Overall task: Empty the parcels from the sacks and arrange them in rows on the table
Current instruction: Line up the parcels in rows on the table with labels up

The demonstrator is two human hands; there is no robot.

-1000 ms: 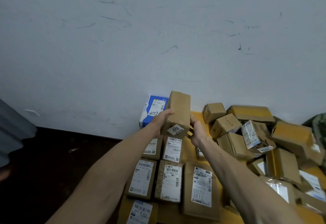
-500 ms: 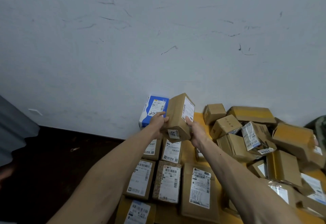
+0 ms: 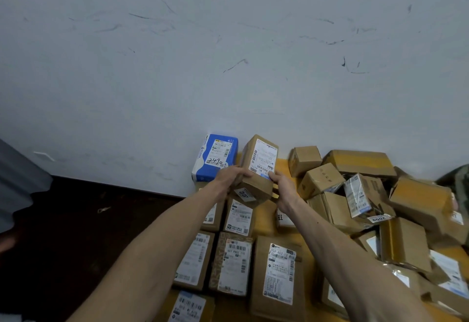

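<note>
Both hands hold one brown cardboard parcel [image 3: 258, 167] with a white shipping label facing up, at the far end of the yellow table [image 3: 281, 167] by the wall. My left hand [image 3: 228, 177] grips its left side and my right hand [image 3: 284, 189] grips its right side. A blue and white parcel [image 3: 215, 155] leans against the wall just left of it. Below my hands, labelled brown parcels [image 3: 236, 263] lie in rows. A loose heap of brown parcels [image 3: 360, 195] covers the table's right side.
A scuffed white wall [image 3: 228, 55] rises right behind the table. Dark floor [image 3: 76, 233] lies to the left, with a grey object [image 3: 17, 184] at the left edge. Something dark green [image 3: 456, 182] shows at the right edge.
The held parcel has been turned so its white label now faces up, and it has tipped away toward the wall beside the blue parcel. Both hands kept their grip.
</note>
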